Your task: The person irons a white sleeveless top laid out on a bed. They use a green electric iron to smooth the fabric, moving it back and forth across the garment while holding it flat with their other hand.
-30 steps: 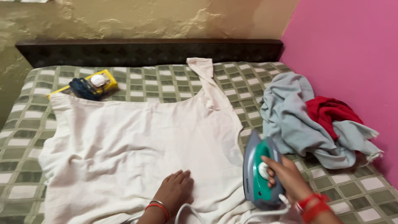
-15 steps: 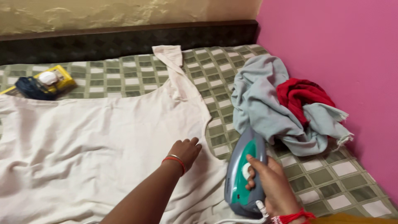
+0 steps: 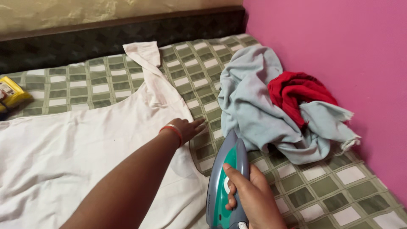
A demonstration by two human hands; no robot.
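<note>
Step in hand: ironing white garment (image 3: 80, 148) spread flat on bed (image 3: 322, 186). Left hand (image 3: 186, 128) pressed flat on garment's right edge near armhole, fingers together and stretched out, smoothing cloth. Right hand (image 3: 250, 197) with fingers clamped on handle of teal-and-grey iron (image 3: 227, 182), iron just right of garment's edge, partly over checked bedsheet. By my judgement, next move calls for iron to come left onto smoothed patch (cloth held taut). No containers; grey cloth (image 3: 258, 106) with red cloth (image 3: 296, 91) heaped well right of garment, yellow box (image 3: 10, 94) beyond garment's top left.
</note>
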